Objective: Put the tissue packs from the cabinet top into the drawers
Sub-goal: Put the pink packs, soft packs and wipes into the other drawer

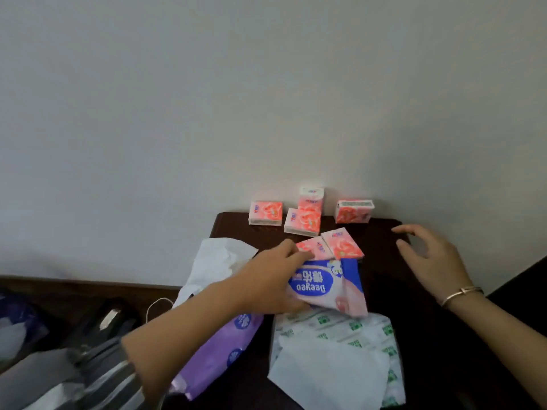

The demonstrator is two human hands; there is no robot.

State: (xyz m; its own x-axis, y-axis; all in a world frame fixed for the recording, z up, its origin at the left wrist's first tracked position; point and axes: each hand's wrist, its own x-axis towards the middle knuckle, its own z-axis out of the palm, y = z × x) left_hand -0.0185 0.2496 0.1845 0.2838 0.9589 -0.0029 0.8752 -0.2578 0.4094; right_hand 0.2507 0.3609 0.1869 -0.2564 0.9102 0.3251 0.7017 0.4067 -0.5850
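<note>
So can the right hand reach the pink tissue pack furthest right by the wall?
Probably yes: the right hand hovers open near that rightmost pink tissue pack, with only bare cabinet top between them.

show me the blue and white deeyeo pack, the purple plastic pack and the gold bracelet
blue and white Deeyeo pack (316, 287): head view, on its blue label
purple plastic pack (219, 356): head view, middle of wrapper
gold bracelet (460, 294): head view, band over the wrist
</note>
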